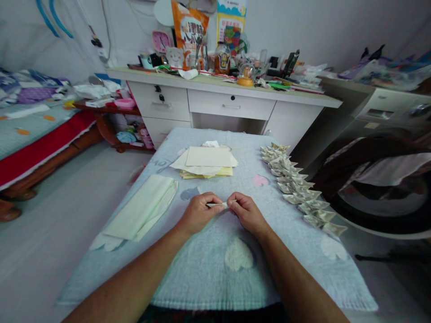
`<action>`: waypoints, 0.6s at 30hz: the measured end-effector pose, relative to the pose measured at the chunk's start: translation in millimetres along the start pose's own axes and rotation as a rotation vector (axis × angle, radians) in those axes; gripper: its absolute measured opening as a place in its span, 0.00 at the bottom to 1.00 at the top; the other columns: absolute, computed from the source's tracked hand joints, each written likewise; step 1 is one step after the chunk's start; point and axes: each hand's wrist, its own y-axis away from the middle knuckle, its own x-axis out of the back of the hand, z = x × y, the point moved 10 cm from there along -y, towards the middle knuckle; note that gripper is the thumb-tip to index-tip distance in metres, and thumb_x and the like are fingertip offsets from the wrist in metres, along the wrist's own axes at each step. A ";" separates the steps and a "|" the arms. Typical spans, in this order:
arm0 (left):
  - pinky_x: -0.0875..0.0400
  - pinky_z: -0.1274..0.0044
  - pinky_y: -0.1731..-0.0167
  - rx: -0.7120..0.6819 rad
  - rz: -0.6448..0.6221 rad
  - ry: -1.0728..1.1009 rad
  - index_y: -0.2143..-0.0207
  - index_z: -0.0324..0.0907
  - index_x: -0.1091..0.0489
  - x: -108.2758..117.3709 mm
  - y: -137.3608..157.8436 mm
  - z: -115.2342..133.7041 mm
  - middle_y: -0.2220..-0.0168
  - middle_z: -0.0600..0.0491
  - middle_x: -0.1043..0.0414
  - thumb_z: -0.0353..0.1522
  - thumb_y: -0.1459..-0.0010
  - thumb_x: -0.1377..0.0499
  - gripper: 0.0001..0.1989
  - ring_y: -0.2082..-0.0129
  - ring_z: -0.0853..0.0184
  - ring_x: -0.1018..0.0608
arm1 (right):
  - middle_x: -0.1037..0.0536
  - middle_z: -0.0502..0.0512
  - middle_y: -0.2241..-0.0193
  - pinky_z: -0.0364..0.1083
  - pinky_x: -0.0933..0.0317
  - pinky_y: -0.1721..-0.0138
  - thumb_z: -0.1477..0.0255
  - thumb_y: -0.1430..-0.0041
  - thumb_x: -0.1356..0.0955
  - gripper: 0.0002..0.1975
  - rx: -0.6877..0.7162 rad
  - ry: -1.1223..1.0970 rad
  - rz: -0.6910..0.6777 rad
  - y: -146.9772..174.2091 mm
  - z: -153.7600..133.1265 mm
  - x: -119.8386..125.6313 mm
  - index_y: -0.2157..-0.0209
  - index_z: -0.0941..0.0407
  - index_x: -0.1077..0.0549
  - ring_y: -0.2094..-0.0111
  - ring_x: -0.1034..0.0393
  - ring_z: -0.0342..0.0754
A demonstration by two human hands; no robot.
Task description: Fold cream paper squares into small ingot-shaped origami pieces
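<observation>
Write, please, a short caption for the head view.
Both hands, left and right, pinch a small folded paper over a cloth-covered table.

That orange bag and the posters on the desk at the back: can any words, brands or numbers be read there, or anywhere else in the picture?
Orange bag: large Chinese characters, too blurred to read.
Poster behind it: print too small to read.
Pink clock: numerals too small.
Bottle: label blurred.
Folded paper strip between left hand and right hand: no text visible.
</observation>
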 end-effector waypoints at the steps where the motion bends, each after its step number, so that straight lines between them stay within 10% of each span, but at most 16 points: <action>1: 0.34 0.80 0.70 -0.009 0.005 -0.010 0.73 0.39 0.25 0.8 0.0 1.5 0.73 0.53 0.26 0.33 0.47 0.39 0.06 0.71 0.69 0.26 | 0.40 0.44 0.81 0.40 0.52 0.74 0.61 0.40 0.35 0.14 -0.004 -0.010 0.000 -0.2 0.8 -0.1 0.73 0.57 0.32 0.78 0.48 0.40; 18: 0.39 0.81 0.76 0.080 0.029 0.060 0.73 0.38 0.26 8.2 -1.3 -12.1 0.78 0.57 0.31 0.39 0.47 0.40 0.12 0.77 0.72 0.32 | 0.39 0.44 0.81 0.40 0.53 0.77 0.60 0.48 0.30 0.15 -0.035 -0.120 0.085 -0.7 2.3 9.6 0.73 0.57 0.32 0.79 0.48 0.39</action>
